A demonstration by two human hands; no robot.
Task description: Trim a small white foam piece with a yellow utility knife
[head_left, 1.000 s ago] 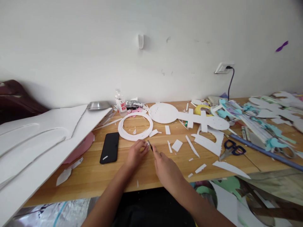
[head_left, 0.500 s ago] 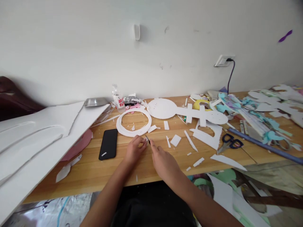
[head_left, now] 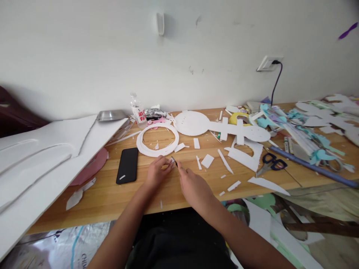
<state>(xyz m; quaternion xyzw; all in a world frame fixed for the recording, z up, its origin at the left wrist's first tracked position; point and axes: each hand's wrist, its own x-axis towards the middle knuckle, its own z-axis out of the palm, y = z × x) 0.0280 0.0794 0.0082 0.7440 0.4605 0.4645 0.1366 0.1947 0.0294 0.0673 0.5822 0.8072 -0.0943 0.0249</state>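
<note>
My left hand (head_left: 159, 170) pinches a small white foam piece (head_left: 171, 161) at the fingertips, low over the wooden table (head_left: 157, 190). In my right hand (head_left: 193, 183) is a craft knife (head_left: 174, 161), its blade tip at the foam piece and the index finger laid along it. Most of the handle is hidden in the palm. Just beyond the hands lies a white foam ring (head_left: 141, 148). Small foam offcuts, among them a rectangle (head_left: 208, 161) and a thin strip (head_left: 225, 161), are scattered to the right of the knife.
A black phone (head_left: 127, 166) lies left of my hands, and a large white foam board (head_left: 33, 179) fills the far left. Behind stand a plastic bottle (head_left: 138, 112) and a metal tray (head_left: 111, 115). Scissors (head_left: 271, 163) and a blue tube (head_left: 311, 166) are at right, near a white foam cutout (head_left: 192, 123).
The view has tilted slightly down, so the table appears a little higher. Both hands stay together at the foam piece, with the knife tip still against it.
</note>
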